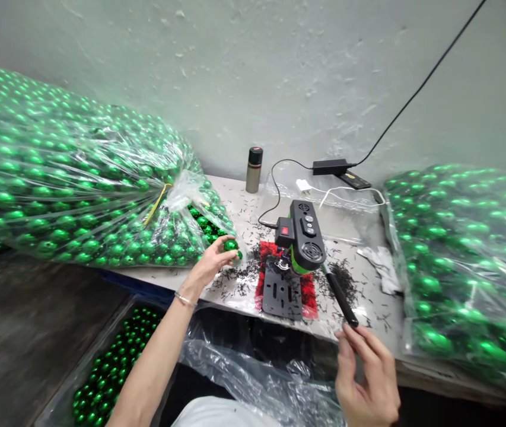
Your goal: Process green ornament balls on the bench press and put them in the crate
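Note:
My left hand point(214, 259) pinches a shiny green ball ornament point(231, 245) between thumb and fingers. It is at the torn opening of a large clear bag point(185, 193), where more green balls point(206, 224) show. A bench-top machine point(306, 234) with a black head and a slotted black base plate point(282, 296) stands right of this hand. My right hand point(366, 370) has its fingertips closed on the lower end of the machine's black lever handle point(343, 299). The spot under the machine's head is partly hidden.
Black scraps point(344, 281) litter the white table point(235, 198) and red mat point(309, 296). A spray can point(254, 171), power adapter point(330, 166), white charger point(303, 187) and white glove point(381, 267) lie around. Another bag of balls point(470, 267) fills the right; a bin of balls point(114, 362) sits below left.

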A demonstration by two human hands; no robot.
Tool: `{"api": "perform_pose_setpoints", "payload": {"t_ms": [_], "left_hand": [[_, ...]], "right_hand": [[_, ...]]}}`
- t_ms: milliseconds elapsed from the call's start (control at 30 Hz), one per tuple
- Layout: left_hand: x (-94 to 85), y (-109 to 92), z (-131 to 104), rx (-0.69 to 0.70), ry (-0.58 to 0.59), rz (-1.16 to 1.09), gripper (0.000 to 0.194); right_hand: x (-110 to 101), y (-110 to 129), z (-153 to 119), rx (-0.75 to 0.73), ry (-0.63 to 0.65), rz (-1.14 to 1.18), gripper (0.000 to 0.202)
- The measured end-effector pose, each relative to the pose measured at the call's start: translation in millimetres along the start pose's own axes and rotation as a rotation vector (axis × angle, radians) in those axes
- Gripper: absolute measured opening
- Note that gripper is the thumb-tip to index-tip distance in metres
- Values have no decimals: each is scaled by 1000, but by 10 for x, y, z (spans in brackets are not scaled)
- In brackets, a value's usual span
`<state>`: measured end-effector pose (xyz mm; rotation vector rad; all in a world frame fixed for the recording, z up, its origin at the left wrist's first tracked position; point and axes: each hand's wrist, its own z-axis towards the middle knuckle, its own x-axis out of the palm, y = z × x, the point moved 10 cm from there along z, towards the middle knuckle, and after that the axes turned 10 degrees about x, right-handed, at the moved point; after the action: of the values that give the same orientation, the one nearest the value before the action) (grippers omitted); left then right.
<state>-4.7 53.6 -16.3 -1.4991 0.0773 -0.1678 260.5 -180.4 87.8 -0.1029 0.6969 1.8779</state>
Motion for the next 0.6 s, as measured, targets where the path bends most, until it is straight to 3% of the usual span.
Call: {"api": "perform_pose_setpoints", "payload": {"t_ms": [67, 133, 400, 500, 600], "left_hand": [[59, 78, -164, -53, -23, -262, 51], [151, 163, -295, -109, -30, -383, 46], [632, 507, -513, -231, -98, -522, 28], [825, 599, -494, -191, -143, -454, 33], [982, 595, -435, -62, -125, -195, 35]], "right_hand": [[38, 19, 20, -8, 3, -8, 29], [73, 41, 55, -17, 3, -11, 31], [153, 66, 227, 9, -3, 74, 39], [174, 54, 230, 33, 13, 82, 37], [165, 48, 206, 45, 21, 81, 36]]}}
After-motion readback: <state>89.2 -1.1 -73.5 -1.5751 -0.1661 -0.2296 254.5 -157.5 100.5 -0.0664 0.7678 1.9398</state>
